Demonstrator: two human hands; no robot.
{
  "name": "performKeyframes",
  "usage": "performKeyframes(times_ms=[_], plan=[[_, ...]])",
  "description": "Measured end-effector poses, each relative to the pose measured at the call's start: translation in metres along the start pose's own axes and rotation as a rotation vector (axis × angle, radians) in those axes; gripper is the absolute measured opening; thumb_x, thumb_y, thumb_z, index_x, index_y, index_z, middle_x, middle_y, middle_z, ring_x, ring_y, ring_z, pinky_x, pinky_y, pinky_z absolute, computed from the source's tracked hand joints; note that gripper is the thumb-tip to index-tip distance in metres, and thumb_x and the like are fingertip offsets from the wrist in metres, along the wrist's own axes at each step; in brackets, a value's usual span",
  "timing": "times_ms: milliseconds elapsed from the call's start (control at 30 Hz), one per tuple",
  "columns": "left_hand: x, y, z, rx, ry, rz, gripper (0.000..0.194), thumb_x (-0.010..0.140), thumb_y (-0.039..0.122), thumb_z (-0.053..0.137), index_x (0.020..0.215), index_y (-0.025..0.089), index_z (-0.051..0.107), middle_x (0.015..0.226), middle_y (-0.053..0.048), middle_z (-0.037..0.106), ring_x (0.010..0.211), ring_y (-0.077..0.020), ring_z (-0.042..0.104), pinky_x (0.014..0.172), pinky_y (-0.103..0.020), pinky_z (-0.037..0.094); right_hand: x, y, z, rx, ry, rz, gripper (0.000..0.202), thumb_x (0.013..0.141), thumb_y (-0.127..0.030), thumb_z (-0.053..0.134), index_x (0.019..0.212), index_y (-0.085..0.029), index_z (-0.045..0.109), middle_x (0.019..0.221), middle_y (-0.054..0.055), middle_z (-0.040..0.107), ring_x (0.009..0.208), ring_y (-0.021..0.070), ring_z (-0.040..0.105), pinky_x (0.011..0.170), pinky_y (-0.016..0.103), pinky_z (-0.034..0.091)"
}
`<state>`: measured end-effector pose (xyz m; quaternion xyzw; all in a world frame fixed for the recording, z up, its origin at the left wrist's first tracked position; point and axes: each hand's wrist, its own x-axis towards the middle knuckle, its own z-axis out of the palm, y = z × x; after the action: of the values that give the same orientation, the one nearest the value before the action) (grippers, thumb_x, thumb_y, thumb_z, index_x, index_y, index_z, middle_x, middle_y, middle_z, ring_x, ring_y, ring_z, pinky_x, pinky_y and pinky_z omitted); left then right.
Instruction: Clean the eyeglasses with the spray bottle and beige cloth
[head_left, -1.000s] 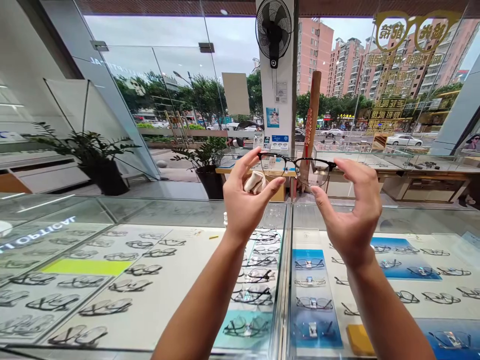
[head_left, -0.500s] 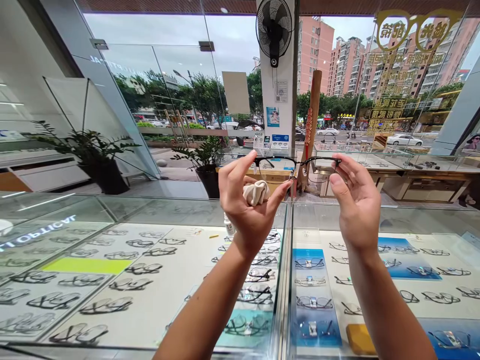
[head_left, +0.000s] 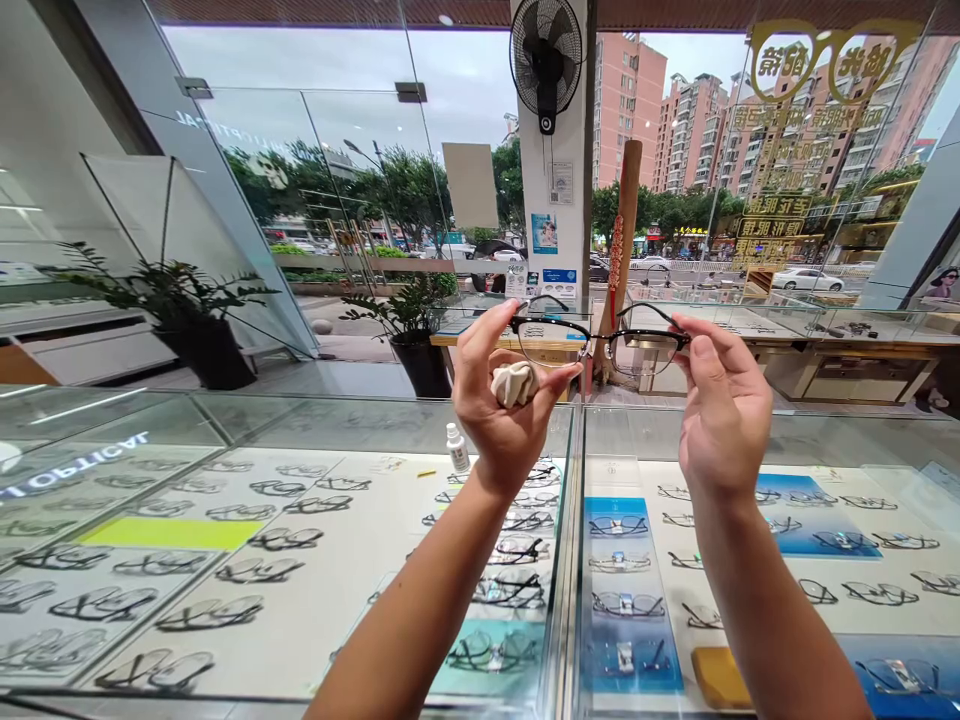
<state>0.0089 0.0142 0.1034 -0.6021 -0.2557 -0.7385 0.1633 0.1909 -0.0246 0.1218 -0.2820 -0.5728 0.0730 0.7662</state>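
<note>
A pair of dark-rimmed glasses [head_left: 600,338] is held up above the glass counter, both lenses facing me and the temples pointing away. My left hand [head_left: 501,410] pinches the left end of the frame and also holds a crumpled pale cloth [head_left: 514,384] against its palm. On the right end, the thumb and fingers of my right hand [head_left: 724,405] grip the frame near its hinge. A small white bottle [head_left: 457,449] stands on the counter, left of my left wrist.
Rows of glasses lie in the display case [head_left: 300,600]. A mustard-coloured case [head_left: 720,678] is by my right forearm. Beyond are potted plants [head_left: 202,350], a wooden post [head_left: 627,240], a wall fan [head_left: 546,60] and more counters [head_left: 832,375].
The glasses have tilted, so the lenses show more fully and the temples rise behind them. Both hands have shifted slightly, and the white bottle shows more fully.
</note>
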Motion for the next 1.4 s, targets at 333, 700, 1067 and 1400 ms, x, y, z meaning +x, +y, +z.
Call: performKeyframes(times_ms=[333,700,1067,1400], plan=[[-0.001,0.007,-0.002,0.016,-0.092,-0.128,0.081,0.084,0.054,0.085,0.154,0.032,0.05,0.152,-0.013,0.057,0.108,-0.0244,0.072,0.081,-0.036,0.062,0.003,0.0,0.002,0.098,-0.004,0.12,0.032,0.1,-0.051,0.062,0.113,-0.024,0.074,0.119,0.007,0.076,0.109,0.0205,0.073,0.092,0.037,0.062],[-0.002,0.008,0.003,-0.069,-0.042,-0.073,0.065,0.088,0.044,0.083,0.146,0.028,0.057,0.139,-0.009,0.067,0.127,-0.0258,0.065,0.098,-0.039,0.059,0.007,-0.001,0.0,0.453,-0.055,0.347,0.027,0.09,-0.05,0.078,0.103,-0.026,0.076,0.114,0.001,0.081,0.105,0.016,0.076,0.103,0.034,0.061],[-0.002,0.007,0.006,-0.155,-0.037,-0.084,0.066,0.087,0.037,0.085,0.147,0.03,0.059,0.141,-0.008,0.067,0.134,-0.0268,0.063,0.117,-0.044,0.048,0.008,-0.002,0.0,0.524,-0.056,0.426,0.03,0.084,-0.053,0.085,0.099,-0.028,0.078,0.109,-0.001,0.082,0.103,0.0154,0.077,0.101,0.033,0.061],[-0.001,0.006,0.004,-0.224,-0.055,-0.133,0.067,0.084,0.042,0.088,0.143,0.03,0.061,0.14,-0.009,0.067,0.133,-0.0273,0.064,0.113,-0.042,0.053,0.009,-0.001,0.0,0.557,-0.048,0.421,0.029,0.082,-0.05,0.087,0.097,-0.027,0.078,0.105,-0.001,0.082,0.099,0.0136,0.076,0.097,0.029,0.061]])
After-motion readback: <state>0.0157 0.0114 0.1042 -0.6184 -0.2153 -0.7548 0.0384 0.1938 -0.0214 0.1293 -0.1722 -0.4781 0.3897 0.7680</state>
